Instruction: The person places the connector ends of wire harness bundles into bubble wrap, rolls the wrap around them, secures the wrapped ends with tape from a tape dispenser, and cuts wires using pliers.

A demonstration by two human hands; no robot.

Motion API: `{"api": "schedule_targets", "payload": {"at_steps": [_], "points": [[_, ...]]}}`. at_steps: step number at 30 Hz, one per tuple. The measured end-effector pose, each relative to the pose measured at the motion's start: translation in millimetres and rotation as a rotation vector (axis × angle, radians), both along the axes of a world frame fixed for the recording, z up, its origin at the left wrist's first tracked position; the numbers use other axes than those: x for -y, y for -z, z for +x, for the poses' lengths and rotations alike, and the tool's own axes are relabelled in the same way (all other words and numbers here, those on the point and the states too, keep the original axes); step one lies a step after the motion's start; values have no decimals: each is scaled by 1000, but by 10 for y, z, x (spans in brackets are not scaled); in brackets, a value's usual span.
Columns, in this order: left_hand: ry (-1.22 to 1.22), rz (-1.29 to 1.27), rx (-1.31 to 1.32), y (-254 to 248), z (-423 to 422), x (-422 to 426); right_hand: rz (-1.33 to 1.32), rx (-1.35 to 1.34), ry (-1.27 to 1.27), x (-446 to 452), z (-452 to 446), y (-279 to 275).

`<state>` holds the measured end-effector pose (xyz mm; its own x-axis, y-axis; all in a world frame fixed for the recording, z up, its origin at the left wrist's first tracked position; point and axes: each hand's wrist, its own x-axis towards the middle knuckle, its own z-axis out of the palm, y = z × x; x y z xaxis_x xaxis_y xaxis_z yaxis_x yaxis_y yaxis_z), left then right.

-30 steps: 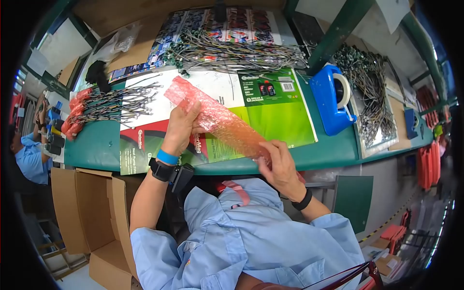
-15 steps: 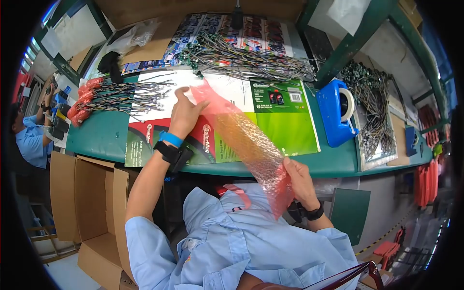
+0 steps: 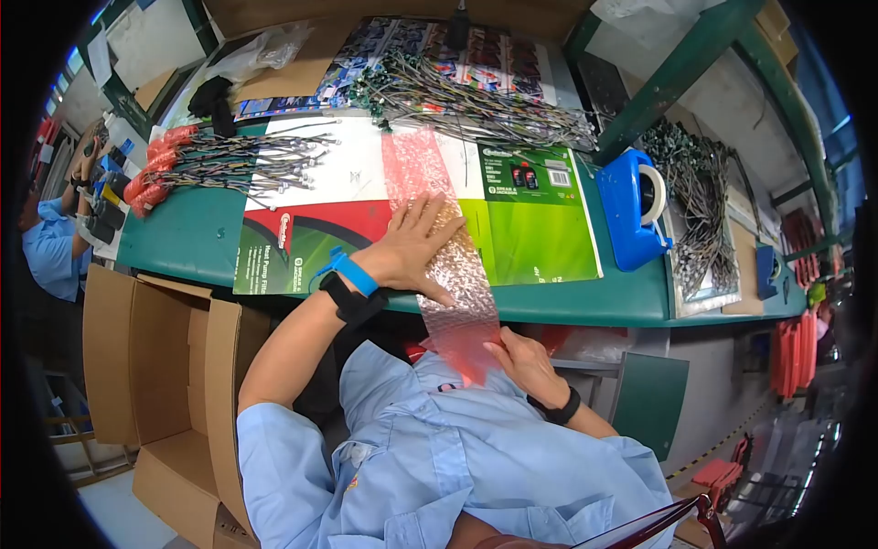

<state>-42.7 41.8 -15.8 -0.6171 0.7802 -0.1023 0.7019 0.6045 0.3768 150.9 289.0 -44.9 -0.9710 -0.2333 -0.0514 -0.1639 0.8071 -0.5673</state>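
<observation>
A strip of pink bubble wrap (image 3: 416, 169) lies lengthwise over the printed cardboard sheet (image 3: 540, 242), its lower end hanging past the table's front edge toward my lap. My left hand (image 3: 416, 245) rests flat on the middle of the strip, fingers spread. At the hanging end, my right hand (image 3: 530, 366) pinches the right edge of the bubble wrap between thumb and fingers. Left of the strip are wire bundles (image 3: 247, 169), wrapped at one end in pink bubble wrap (image 3: 151, 188).
A large pile of wire harnesses (image 3: 476, 105) lies at the back, with more cables (image 3: 704, 210) on the right. A blue tape dispenser (image 3: 626, 215) stands near the right front. An open cardboard box (image 3: 174, 366) sits at lower left. Another person (image 3: 55, 242) is at far left.
The bubble wrap has come down from a slanted, held-up position onto the cardboard. My left hand released its upper end and moved down flat onto it; my right hand shifted lower and left.
</observation>
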Motion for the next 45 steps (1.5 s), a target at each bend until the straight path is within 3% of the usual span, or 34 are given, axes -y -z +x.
{"api": "schedule_targets", "payload": {"at_steps": [1,4,6,7,8,10,12,13,15,17,19,22,25,27,31,40,43,45], "points": [[-6,5,0,-3,35,59,-176,17,-9,-50,-15,262],[59,53,-17,-32,102,250,-128,44,-163,73,-229,654],[79,52,-55,-34,182,332,-21,312,-120,294,-448,920],[78,18,-61,-78,259,348,-207,-38,-129,363,-545,1435],[68,31,-74,-68,308,360,-215,-111,-212,391,-647,1596],[6,107,-111,4,378,365,-217,-196,-308,388,-758,1453],[-156,247,-116,96,432,303,352,253,-498,333,-603,553],[-259,326,-121,31,470,228,360,247,-500,287,-551,148],[-321,331,-192,93,503,89,454,302,-764,156,-515,-678],[-350,317,-237,40,517,52,180,78,-717,61,-559,-1398],[-358,345,-257,73,514,31,150,-143,-595,77,-776,-1957],[-376,384,-287,114,474,59,257,-460,-409,132,-1495,-2329],[-405,354,-209,17,435,91,92,-475,-257,356,-2541,-2396],[-397,333,-226,10,429,102,-122,-512,-172,507,-3277,-2031],[-397,341,-237,-37,442,110,-44,-559,-84,690,-4393,-1145],[-388,344,-162,-120,422,125,74,-547,12,1043,-4965,-642],[-388,357,-158,-114,415,132,-260,-479,66,874,-4945,-959],[-385,374,-157,-107,404,130,-563,-248,106,727,-4802,-1274]]}}
